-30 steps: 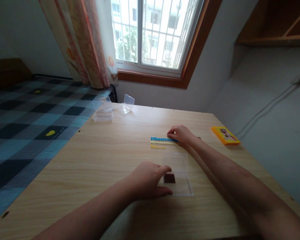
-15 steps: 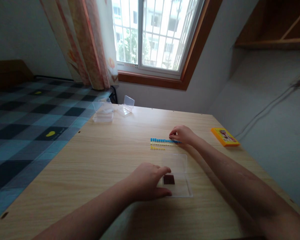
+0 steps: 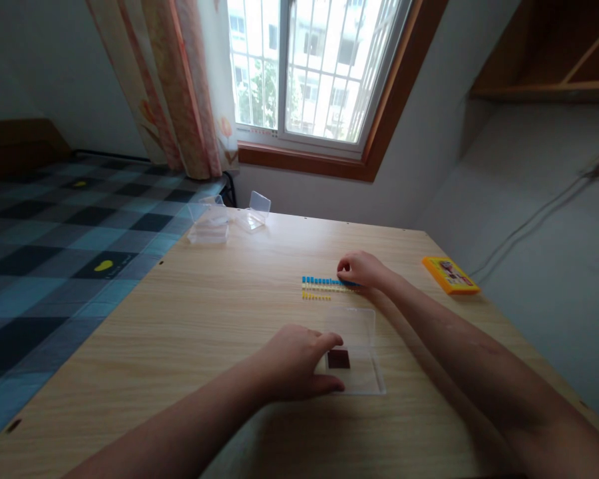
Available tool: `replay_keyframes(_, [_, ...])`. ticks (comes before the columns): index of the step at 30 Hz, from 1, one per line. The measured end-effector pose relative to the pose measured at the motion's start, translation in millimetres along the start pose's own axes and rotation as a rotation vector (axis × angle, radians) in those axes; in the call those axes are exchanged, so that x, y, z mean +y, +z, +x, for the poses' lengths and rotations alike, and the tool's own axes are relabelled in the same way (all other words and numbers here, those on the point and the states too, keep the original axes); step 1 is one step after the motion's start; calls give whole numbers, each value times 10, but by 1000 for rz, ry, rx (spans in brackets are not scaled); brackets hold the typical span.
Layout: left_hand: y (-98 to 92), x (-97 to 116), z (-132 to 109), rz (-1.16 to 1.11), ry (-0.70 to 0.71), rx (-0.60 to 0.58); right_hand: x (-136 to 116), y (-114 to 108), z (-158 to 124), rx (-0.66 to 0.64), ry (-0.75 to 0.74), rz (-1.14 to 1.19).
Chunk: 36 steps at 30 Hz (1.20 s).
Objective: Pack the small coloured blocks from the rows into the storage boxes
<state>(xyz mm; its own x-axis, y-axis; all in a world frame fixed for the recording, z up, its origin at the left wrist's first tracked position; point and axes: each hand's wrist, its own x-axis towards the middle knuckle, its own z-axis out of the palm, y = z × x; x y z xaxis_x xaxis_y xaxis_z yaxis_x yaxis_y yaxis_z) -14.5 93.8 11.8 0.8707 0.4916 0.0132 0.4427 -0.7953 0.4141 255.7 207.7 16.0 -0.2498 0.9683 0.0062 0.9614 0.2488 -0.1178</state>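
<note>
My left hand lies over the left side of an open clear plastic box, thumb and fingers apart and gripping it across its near and far edges. Inside the box, between thumb and forefinger, is a dark red-brown block of pieces. Beyond the box, small pieces stand in lines: a blue row, a cream row and a shorter yellow row. My right hand is at the right end of the blue row, fingertips pinched together. Whatever they hold is too small to see, and the hand hides the row's end.
More open clear plastic boxes stand at the table's far left corner, with another clear box beside them. An orange-yellow box lies near the right edge of the wooden table. A bed adjoins the left side.
The view has shifted very slightly. My right hand's pinched fingers have moved a little at the end of the blue row; my left hand stays on the box.
</note>
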Motion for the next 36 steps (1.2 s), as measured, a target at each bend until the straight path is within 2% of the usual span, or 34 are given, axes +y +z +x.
replay_keyframes(5, [-29, 20, 6, 8, -10, -12, -105, -54, 7, 29, 13, 11])
replay_keyframes(9, [-56, 35, 5, 0, -14, -21, -152, -301, -194, 121, 35, 37])
replay_keyframes(12, [-66, 41, 4, 14, -20, -20, -200, -545, -636, 183, 0, 97])
replay_keyframes(14, [-66, 42, 6, 29, -23, -29, -279, -651, -1026, 207, -133, 239])
replay_keyframes(17, [-57, 40, 11, 40, -26, -40, -472, -643, -1540, 44, -286, 323])
replay_keyframes(19, [-51, 40, 14, 49, -29, -37, -612, -538, -1732, -87, -322, 364])
replay_keyframes(21, [-50, 41, 18, 57, -30, -35, -722, -403, -1795, -152, -314, 358])
replay_keyframes(26, [-64, 42, 32, 57, -31, -48, -791, -180, -1729, -184, -276, 251])
replay_keyframes(31, [-56, 17, 40, 61, -25, -57, -682, -185, -1752, -185, -295, 292])
replay_keyframes(36, [-28, -7, 38, 55, -27, -46, -574, -206, -1769, -95, -239, 336])
